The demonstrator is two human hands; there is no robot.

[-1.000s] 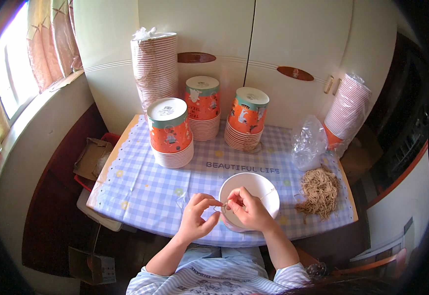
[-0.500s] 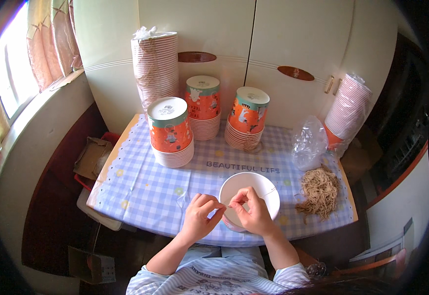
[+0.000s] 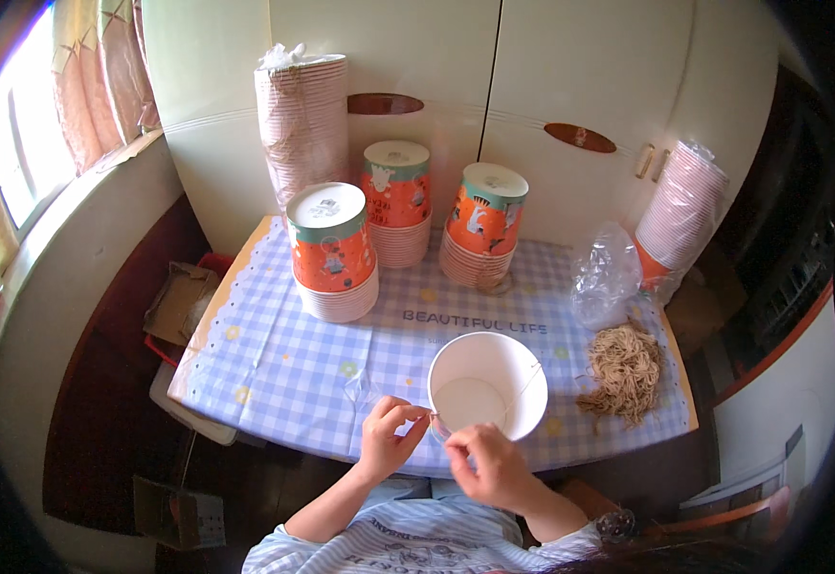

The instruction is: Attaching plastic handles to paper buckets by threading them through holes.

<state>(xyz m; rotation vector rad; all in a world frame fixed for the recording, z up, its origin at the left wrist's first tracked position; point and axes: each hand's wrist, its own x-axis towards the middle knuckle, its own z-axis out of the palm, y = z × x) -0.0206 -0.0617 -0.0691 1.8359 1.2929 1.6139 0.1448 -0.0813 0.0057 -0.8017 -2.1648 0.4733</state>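
A paper bucket [image 3: 475, 359], white inside, stands tilted toward me at the table's near edge. A thin cord [image 3: 535, 371] hangs from its right rim into the inside. My left hand [image 3: 390, 438] is at the bucket's left rim, thumb and forefinger pinched on what looks like an end of the cord. My right hand [image 3: 486, 466] is in front of the bucket's near side, fingers curled together; what they hold, if anything, is too small to make out. To the right lies a heap of tan cords [image 3: 623, 373].
Upside-down stacks of orange printed buckets, one at left [image 3: 331, 253], one behind [image 3: 398, 191] and one at centre [image 3: 482, 225], stand on the checked tablecloth [image 3: 274, 383]. Tall wrapped stacks rise at back left [image 3: 304, 124] and right [image 3: 680, 210]. A clear plastic bag [image 3: 601, 277] lies near the cords.
My right hand has moved down and toward me, out from over the bucket's opening, baring its bottom. My left hand has lowered slightly, still pinching by the left rim.
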